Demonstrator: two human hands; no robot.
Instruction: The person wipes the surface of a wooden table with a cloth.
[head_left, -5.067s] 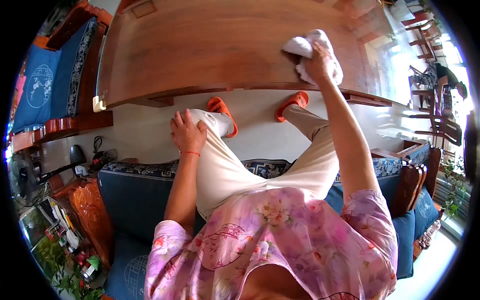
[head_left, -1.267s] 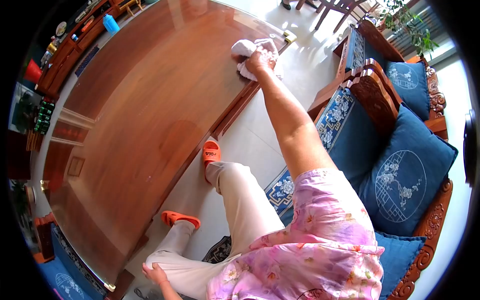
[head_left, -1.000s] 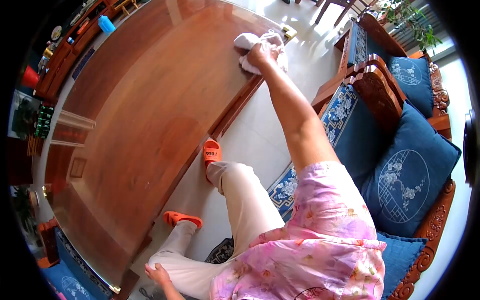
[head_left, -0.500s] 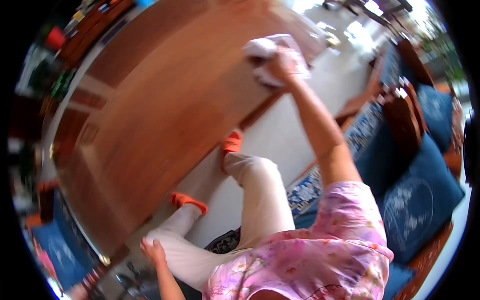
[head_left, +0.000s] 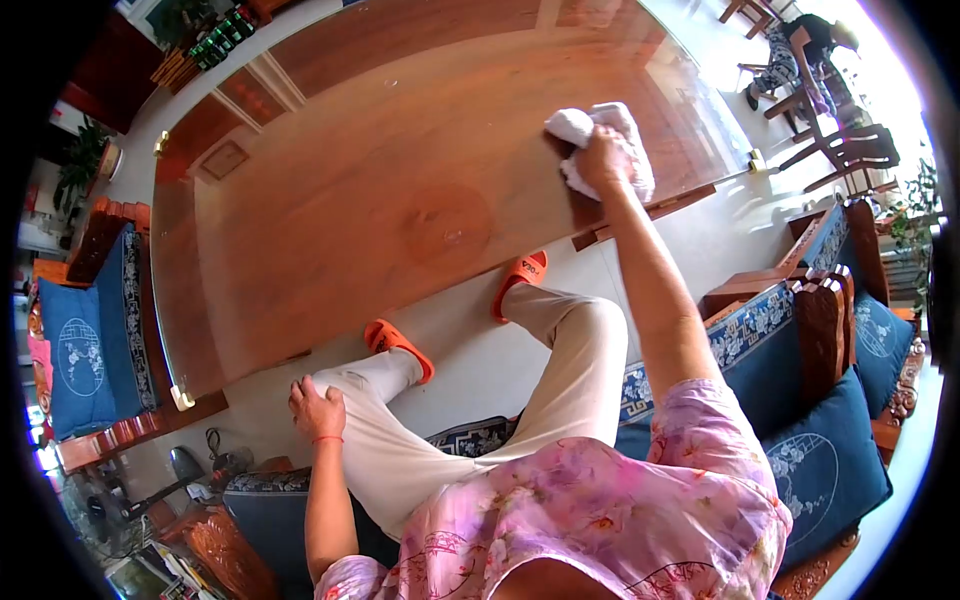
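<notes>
Head view. Moved since one second ago: one cloth (head_left: 625, 122) and the right hand (head_left: 607, 163) on it, now farther from the nearest metal corner piece of the table (head_left: 340, 230); the outlook has also swung round.

Hands, two. Right: closed over the cloth, fingers bent into it, tips hidden. Left hand (head_left: 318, 410): laid over the left knee, fingers bent and loosely apart, holding no loose item; one red string (head_left: 327, 438) round its wrist.

Cloth, one: white, bunched, one rolled lobe at its left; lying on the table top, near the long edge on the person's side.

Table, one: brown wood, glass-topped; three metal corner pieces (head_left: 181, 398) in view.

Slippers (head_left: 400, 350), two: orange, one per foot, on the floor beside the table.

Cushions (head_left: 830, 475), three: blue, two at the right, one at the far left.

Other persons, one: upper right, among wooden chairs (head_left: 860, 150), count unclear.
</notes>
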